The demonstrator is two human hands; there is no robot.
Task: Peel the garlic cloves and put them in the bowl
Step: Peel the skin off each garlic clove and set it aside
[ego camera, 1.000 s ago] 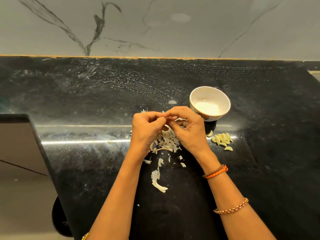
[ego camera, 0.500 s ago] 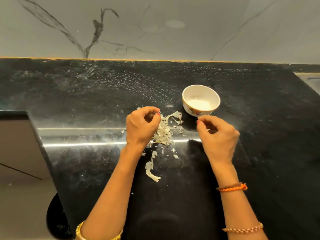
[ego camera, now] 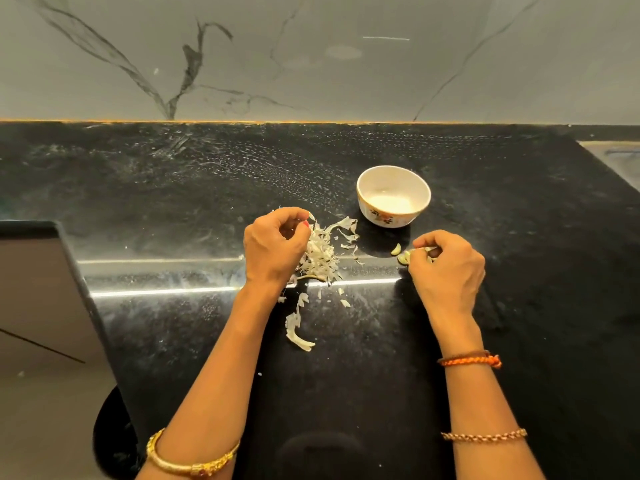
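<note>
A white bowl (ego camera: 381, 219) with a flower print stands on the black counter, and I see only a pale sheen inside it. Just in front of it lie peeled garlic cloves (ego camera: 396, 249), partly hidden by my right hand (ego camera: 446, 268). That hand's curled fingertips pinch a pale clove down at this little heap. My left hand (ego camera: 273, 247) hovers at the left edge of the pile of garlic skins (ego camera: 320, 258), fingers curled, and a sliver of skin sticks out at its fingertips.
A long strip of skin (ego camera: 297, 332) and small flakes lie nearer to me. The black counter (ego camera: 173, 188) runs back to a grey marble wall. Its left edge drops away beside a dark panel (ego camera: 31, 289). A sink edge (ego camera: 616, 154) shows far right.
My hands have parted. The right one moved right and down to the cloves in front of the bowl, while the left stayed at the skin pile.
</note>
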